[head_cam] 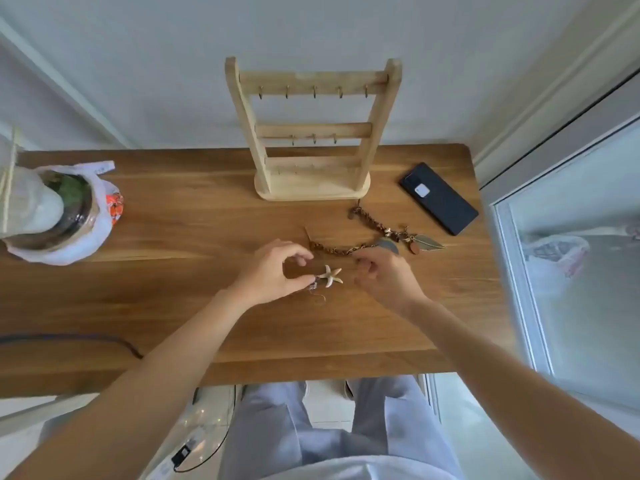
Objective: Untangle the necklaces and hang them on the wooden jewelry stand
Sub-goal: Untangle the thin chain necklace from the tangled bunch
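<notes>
Trousers: pale grey trousers (277,427) right at the bottom, tucked against the near edge of the table (173,237); the person stands close in
Cable: a dark cable (69,337) curls over the near left of the wood
Left hand: the left hand (273,271) is in over the middle of the table, fingers curled; thumb tip pinching the little bead cluster at the top of the starfish necklace (333,276)
Starfish necklace: the pale starfish lies flat on the wood just right of that thumb; a thin loop of its cord trails toward the near edge
Right hand: the right hand (384,275) sits just across from the starfish, fingers loosely curled; whether it has any cord between them I cannot tell
Brown necklace: the brown beaded necklace (346,250) runs along the table just beyond both hands, then bends back toward the stand; its metal leaf pendants (427,241) fan out at the right, one partly hidden behind the right hand's fingers
Phone: a dark phone (438,199) lies flat at the far right, apart from the beads
Pot: a potted plant in a white plastic bag (59,216) on the far left
Stand: the wooden jewelry stand (311,133) is upright at the far edge, centre; three bars of small hooks, all bare; both necklaces on the table in front of it
</notes>
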